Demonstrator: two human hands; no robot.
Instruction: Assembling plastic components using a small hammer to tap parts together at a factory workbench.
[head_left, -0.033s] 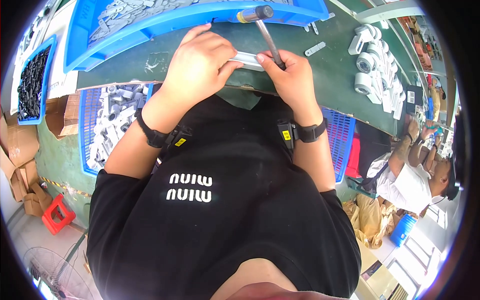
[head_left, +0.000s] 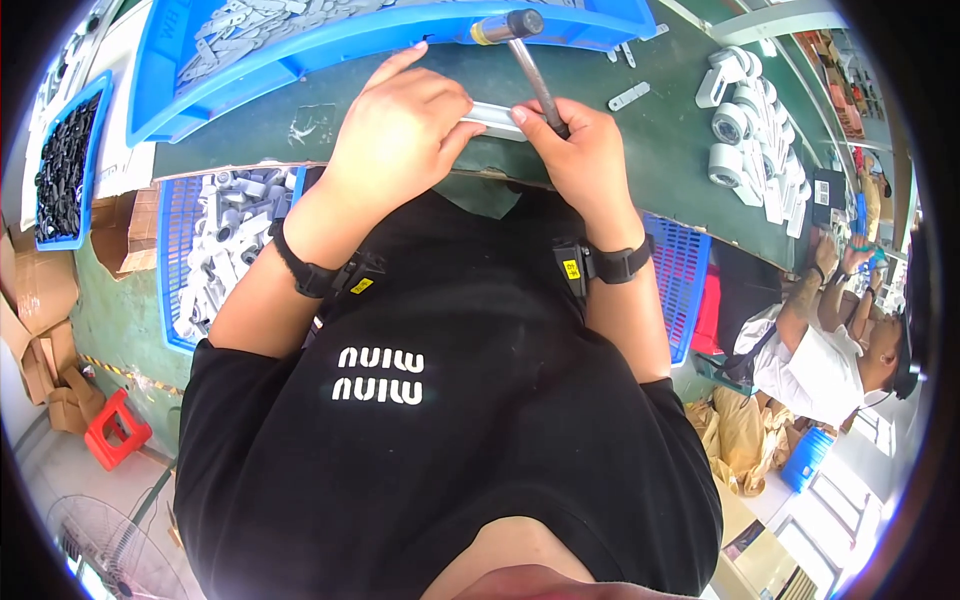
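Observation:
Between my hands, over the table's near edge, is a slim light-grey plastic piece (head_left: 497,120), long and channel-shaped. My left hand (head_left: 400,125) is closed on its left end, thumb and fingertips pinching it, with one finger raised. At the right end, the thumb of my right hand (head_left: 585,150) presses on the piece. That same hand also grips a hammer (head_left: 537,85) with a metal shaft. The hammer's head, black at one end and yellowish at the other, points up and away by the blue tray's rim. My right fingers are partly hidden beneath.
Ahead stands a blue tray (head_left: 290,70) of flat grey pieces. White cylindrical-ended housings (head_left: 735,165) line the table's right side. Below the edge at left is a blue basket (head_left: 172,265) of white parts; another basket (head_left: 675,270) sits right. A co-worker (head_left: 810,360) is far right.

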